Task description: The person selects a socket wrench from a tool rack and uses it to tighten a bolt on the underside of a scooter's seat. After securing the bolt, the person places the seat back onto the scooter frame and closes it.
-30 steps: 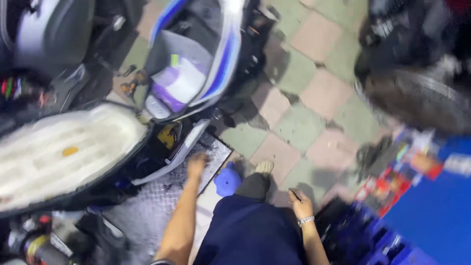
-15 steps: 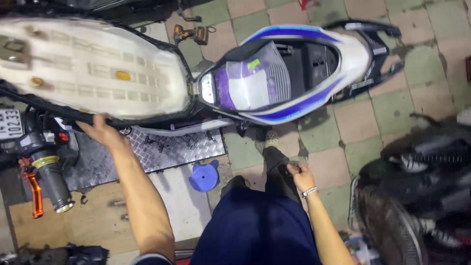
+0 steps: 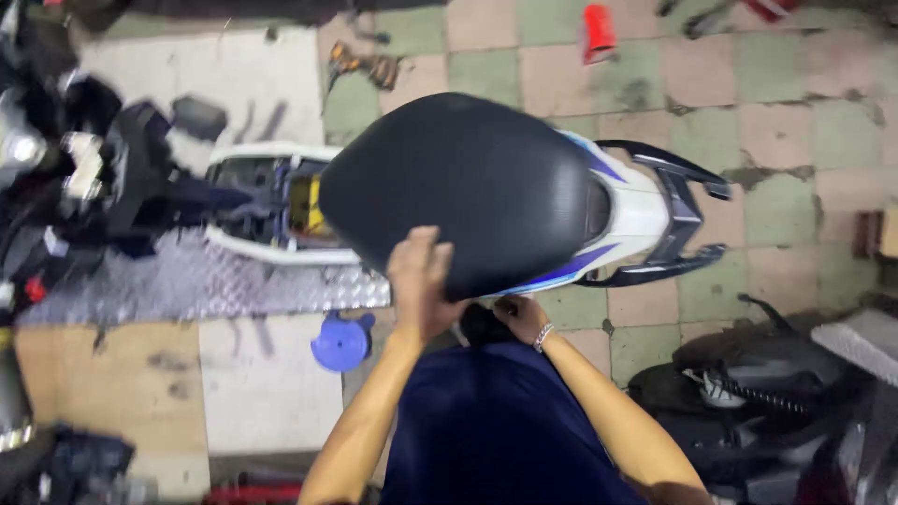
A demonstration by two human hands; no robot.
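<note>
Head view, black seat (image 3: 463, 187) lying left–right, left hand (image 3: 418, 281) pressing its edge, right hand (image 3: 520, 318) curled — grip unclear.

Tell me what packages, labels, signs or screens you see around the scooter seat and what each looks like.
Yellow label or sticker: inside the open scooter body, just left of the black seat; small, upright rectangle; too blurred to tell more.
Red container: on the tiled floor beyond the scooter; small, blocky; details blurred.
No screens or signs visible.

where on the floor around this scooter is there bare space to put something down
Bare floor: the pale slab between the metal ramp plate and the blue round lid, and the checkered tiles beyond the scooter's tail. Crowded: the left edge with dark engine parts, and the lower right with a black scooter cover. The left hand rests on the seat.
</note>
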